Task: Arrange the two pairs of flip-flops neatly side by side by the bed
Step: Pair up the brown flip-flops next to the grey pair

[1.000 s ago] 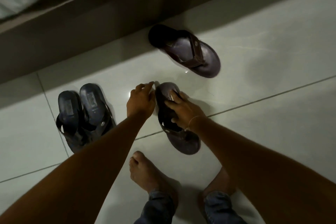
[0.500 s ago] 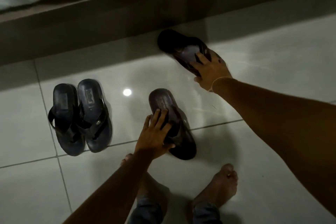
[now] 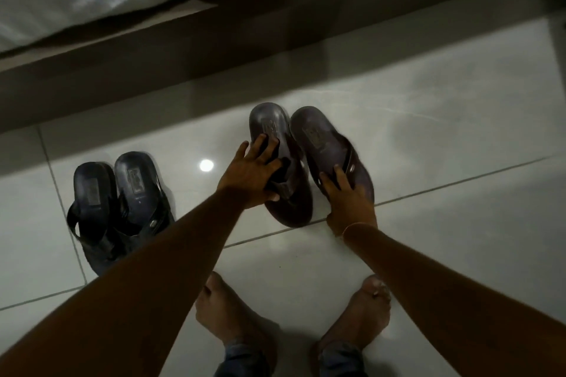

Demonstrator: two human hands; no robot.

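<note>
Glossy pale floor tiles (image 3: 428, 239) run under everything, dark grout lines (image 3: 459, 184) crossing just behind the hands. A round light reflection (image 3: 206, 165) shines left of the left hand. Two bare feet (image 3: 226, 309) in rolled denim cuffs (image 3: 242, 360) stand nearer the person than both hands.

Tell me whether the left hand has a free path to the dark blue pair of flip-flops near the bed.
Probably yes. The left hand rests on a brown flip-flop; only bare white tiled floor lies between it and the dark blue pair of flip-flops, though it must let go first.
</note>
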